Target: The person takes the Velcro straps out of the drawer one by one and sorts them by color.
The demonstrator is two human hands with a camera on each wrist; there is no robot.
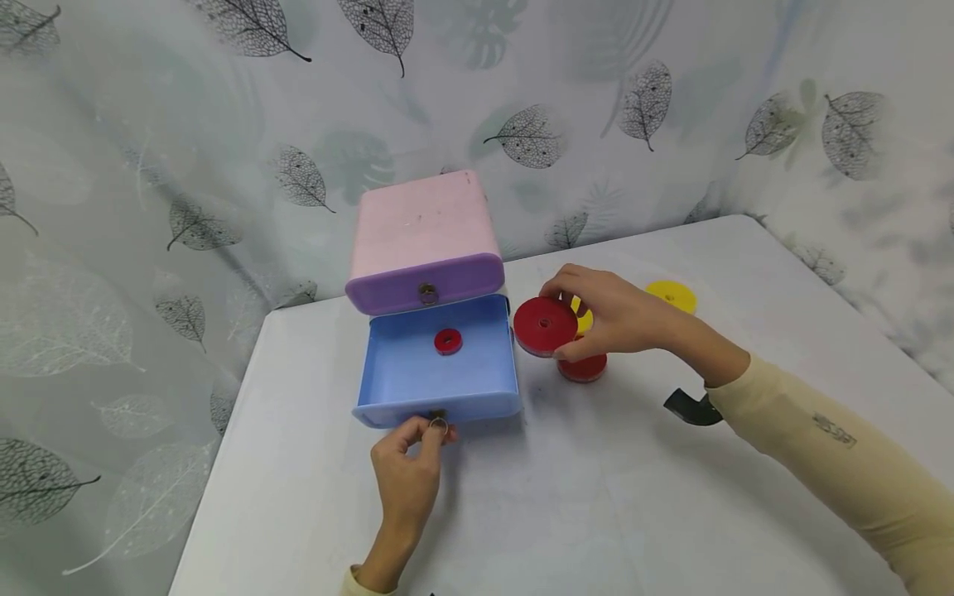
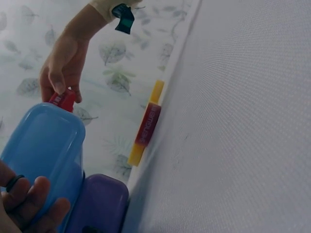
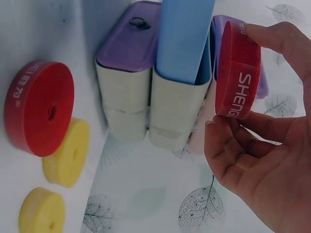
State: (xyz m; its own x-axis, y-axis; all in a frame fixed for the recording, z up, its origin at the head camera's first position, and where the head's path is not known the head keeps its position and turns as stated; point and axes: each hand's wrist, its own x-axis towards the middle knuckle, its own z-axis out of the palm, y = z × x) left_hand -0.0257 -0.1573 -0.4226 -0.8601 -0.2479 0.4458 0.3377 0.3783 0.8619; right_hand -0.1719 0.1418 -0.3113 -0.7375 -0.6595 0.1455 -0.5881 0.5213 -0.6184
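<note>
Head: at six o'clock of the blue drawer, the left hand held its ring pull in curled fingers; at two, the right hand pinched a red roll just outside the side wall. Bracing the drawer and clearing that wall seemed wise; bare drawer floor lay at seven from the small red roll.

Left wrist: the drawer front partly hid the held roll, at one.

Right wrist: thumb at twelve, fingertips at six; the drawer stood at ten.
</note>
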